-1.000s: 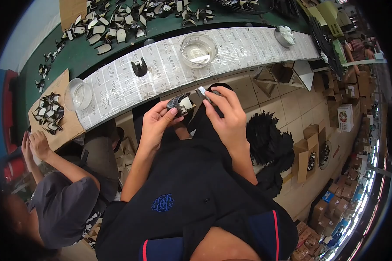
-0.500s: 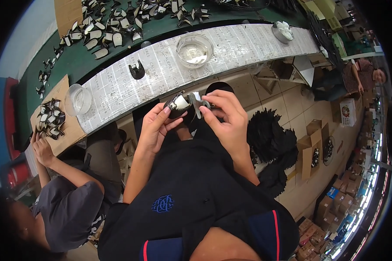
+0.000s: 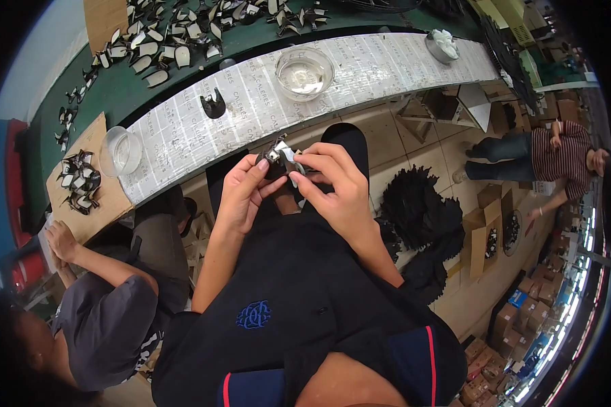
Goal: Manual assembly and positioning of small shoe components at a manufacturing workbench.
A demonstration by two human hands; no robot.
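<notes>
Nearest is the wearer's dark shirt (image 3: 305,278), with blue embroidery on its front. Just beyond it, both hands are raised in front of the near edge of the counter (image 3: 176,146). The left hand (image 3: 241,186) is partly closed, thumb over fingers, on a glossy black piece (image 3: 273,166) with a pale inner face. The right hand (image 3: 336,180) pinches a small grey-white piece (image 3: 293,165) between thumb and fingertips, close against the black piece's right side; whether the two touch cannot be told.

To the left, a co-worker in a grey sleeve (image 3: 112,325) has a hand near the edge of a cardboard sheet (image 3: 108,207), which carries a small pile of black-and-white pieces (image 3: 80,180). To the right, a black fringed bundle (image 3: 414,210) lies on the floor near an open carton (image 3: 480,234).

Along the counter, left to right, stand a clear dish (image 3: 138,152), a black pronged piece (image 3: 214,105), a clear bowl (image 3: 305,93) and a cup of white wads (image 3: 443,41). Farther off, many black-and-cream pieces (image 3: 183,54) lie scattered over a green surface (image 3: 115,88).
</notes>
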